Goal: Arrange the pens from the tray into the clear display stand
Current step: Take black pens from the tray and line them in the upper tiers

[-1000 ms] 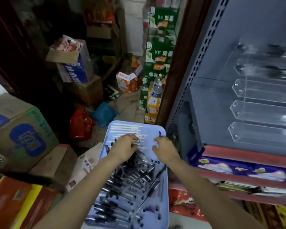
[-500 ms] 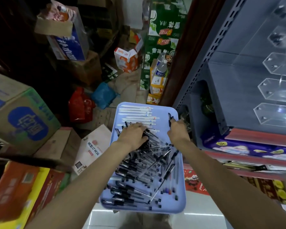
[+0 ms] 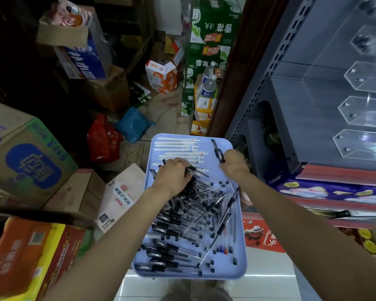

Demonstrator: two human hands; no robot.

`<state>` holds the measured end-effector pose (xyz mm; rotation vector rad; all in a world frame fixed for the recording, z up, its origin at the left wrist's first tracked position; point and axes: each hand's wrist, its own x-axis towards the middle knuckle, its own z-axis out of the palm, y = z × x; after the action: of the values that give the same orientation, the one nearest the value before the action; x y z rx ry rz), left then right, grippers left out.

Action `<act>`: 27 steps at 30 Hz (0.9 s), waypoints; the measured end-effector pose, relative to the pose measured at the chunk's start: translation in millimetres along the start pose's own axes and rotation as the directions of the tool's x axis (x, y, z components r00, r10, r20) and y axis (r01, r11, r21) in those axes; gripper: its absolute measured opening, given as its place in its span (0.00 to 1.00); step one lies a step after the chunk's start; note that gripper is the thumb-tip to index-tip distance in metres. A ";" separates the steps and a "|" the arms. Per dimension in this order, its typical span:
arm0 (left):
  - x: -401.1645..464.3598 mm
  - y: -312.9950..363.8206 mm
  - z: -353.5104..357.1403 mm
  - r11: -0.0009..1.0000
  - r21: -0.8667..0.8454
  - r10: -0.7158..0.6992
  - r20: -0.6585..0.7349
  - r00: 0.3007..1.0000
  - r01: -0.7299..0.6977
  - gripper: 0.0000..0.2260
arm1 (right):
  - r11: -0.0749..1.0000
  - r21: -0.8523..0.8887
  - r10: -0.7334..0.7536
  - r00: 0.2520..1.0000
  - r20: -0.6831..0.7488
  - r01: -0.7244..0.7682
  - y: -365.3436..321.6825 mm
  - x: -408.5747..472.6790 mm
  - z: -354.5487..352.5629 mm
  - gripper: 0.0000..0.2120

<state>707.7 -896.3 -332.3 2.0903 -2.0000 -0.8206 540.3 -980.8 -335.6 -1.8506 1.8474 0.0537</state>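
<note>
A light blue tray (image 3: 239, 253) lies in front of me, filled with a heap of black-capped clear pens (image 3: 189, 216) and a row of white pens (image 3: 178, 148) at its far end. My left hand (image 3: 175, 175) rests palm down on the black pens near the middle of the tray, fingers curled over a few of them. My right hand (image 3: 233, 160) is at the tray's far right edge, pinching one black pen (image 3: 217, 152) that points away from me. The clear display stand (image 3: 360, 114) with several angled slots stands on the grey shelf to the right.
Cardboard boxes (image 3: 26, 153) are stacked at the left, with red and blue bags (image 3: 104, 137) on the floor beyond the tray. Green cartons (image 3: 206, 51) and bottles stand at the back. The grey shelf upright (image 3: 263, 88) rises just right of the tray.
The view has tilted down, so the tray sits lower and nearer. My right hand has closed on a black pen at the tray's far right. My left hand stays on the pile.
</note>
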 end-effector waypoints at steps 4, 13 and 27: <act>1.3 11.2 -9.1 0.981 -0.195 0.000 -0.052 0.999 -0.010 0.15 | 0.978 0.165 -0.102 0.985 -0.138 0.124 -11.4 -15.6 -28.7 0.09; -0.4 67.9 -42.1 0.783 -0.602 0.050 -0.193 0.980 -0.158 0.15 | 0.519 0.823 -0.231 0.965 -0.125 0.231 -31.4 -59.4 -80.1 0.07; 12.1 209.0 -111.9 0.795 -0.382 0.277 -0.461 0.843 -0.471 0.06 | 0.306 0.810 -0.270 0.861 -0.430 0.500 53.7 -79.5 -233.3 0.05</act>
<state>574.8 -961.0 -146.5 1.3677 -1.6913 -0.6740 407.8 -993.2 -121.3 -1.3819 1.0136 -1.1733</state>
